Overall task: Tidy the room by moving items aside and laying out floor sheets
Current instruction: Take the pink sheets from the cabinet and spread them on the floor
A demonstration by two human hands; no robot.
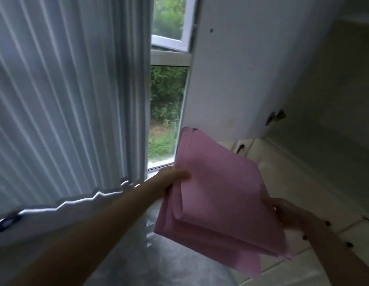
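Both hands — left hand (173,178), right hand (282,213) — grip pink sheets (216,195).

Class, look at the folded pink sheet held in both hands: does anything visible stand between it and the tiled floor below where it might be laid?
Nothing visible does. The pink sheet, gripped by the left hand and right hand, hangs over bare tiled floor. The clear plastic on the floor lies lower left.

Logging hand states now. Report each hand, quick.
Left hand: grips the folded pink sheet at its left edge.
Right hand: holds the sheet's right edge.
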